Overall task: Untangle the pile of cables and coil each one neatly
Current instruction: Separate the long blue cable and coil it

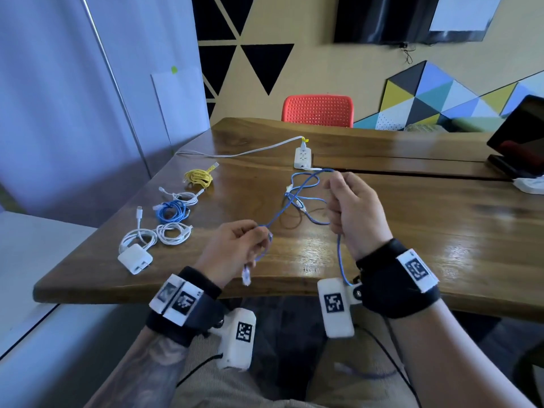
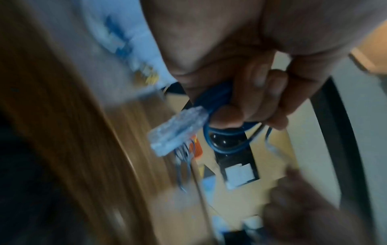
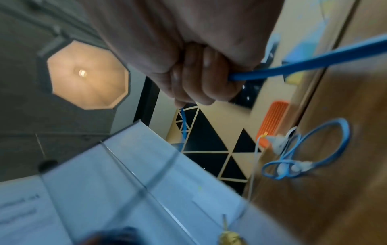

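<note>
Fingers of the left hand (image 1: 232,248) curl round one end of a blue cable (image 1: 294,198), its clear plug (image 1: 246,275) dangling below. Right hand (image 1: 353,210) clenches the same cable higher up, above the worktop (image 1: 412,231), where its tangled loops rest. Coiled yellow cable (image 1: 198,177), blue coil (image 1: 172,210) and white cables (image 1: 173,232) lie well left.

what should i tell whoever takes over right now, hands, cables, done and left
Left hand pinches the light blue cable near its clear plug; right hand grips the same cable further along.
Its middle lies looped and crossed on the table, another length hangs off the near edge.
Done: yellow coil, blue coil, three white coils, one with a charger.
Left: untangle and coil this cable.
</note>
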A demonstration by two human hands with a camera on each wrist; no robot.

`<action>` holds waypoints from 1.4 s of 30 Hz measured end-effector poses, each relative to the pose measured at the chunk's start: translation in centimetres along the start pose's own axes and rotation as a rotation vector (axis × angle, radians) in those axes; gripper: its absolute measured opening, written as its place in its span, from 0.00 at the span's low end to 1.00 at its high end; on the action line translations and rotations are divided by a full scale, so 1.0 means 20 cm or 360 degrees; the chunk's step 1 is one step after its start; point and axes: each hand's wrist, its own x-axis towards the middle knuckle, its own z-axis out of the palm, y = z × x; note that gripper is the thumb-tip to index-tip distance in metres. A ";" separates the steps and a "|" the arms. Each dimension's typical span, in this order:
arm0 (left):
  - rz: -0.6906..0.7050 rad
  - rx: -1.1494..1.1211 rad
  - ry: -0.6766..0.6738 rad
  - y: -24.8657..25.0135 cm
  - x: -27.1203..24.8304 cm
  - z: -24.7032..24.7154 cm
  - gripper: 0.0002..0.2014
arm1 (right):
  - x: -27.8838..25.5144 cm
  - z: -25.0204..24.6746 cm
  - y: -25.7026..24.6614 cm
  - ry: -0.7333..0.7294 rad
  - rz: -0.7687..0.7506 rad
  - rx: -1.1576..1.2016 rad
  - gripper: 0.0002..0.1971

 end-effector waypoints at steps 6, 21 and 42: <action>-0.0184 -0.1426 -0.0354 0.15 -0.01 -0.06 0.16 | 0.07 0.00 0.33 0.0015 -0.0084 -0.0453 0.06; -0.0023 -0.1982 0.0329 0.05 0.16 -0.14 0.07 | -0.19 0.02 0.46 -0.0551 -0.0489 -0.1280 0.12; -0.0045 -0.0369 -0.0590 0.06 -0.08 0.12 0.22 | -0.14 -0.10 0.09 -0.0566 -0.0871 -0.1096 0.03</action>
